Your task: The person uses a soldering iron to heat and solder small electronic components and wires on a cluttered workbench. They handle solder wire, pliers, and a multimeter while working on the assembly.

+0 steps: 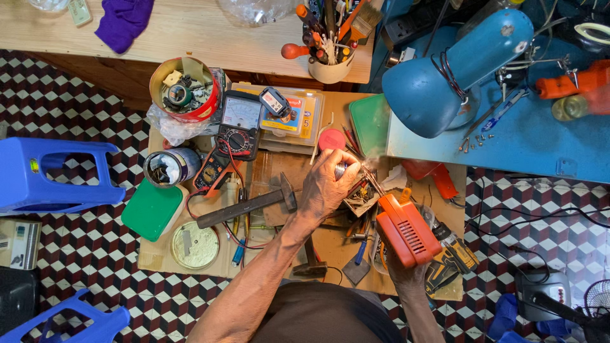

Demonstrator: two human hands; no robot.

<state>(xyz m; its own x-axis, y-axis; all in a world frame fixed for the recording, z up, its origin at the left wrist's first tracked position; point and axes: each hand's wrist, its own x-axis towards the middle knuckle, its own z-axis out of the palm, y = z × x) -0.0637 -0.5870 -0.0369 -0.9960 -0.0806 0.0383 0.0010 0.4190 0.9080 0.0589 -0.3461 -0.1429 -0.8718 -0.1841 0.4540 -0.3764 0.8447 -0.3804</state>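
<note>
Soldering under way, unfinished. Right hand (406, 270) grips orange soldering gun (406, 230), tip at the small part (361, 192) on the bench (286, 168). Left hand (327, 184) closed, pinching solder spool (341, 169) over it. Faint smoke rises; joint state hidden.

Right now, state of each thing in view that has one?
left hand: closed around a small metal part over the workpiece
right hand: grip closed on the orange soldering gun, tip at the workpiece, smoke rising
blue desk lamp: head angled down over the bench; lit or not, cannot tell
red tin: open, full of small parts
hammer: lying flat, untouched
analog multimeter: lying face up
</note>
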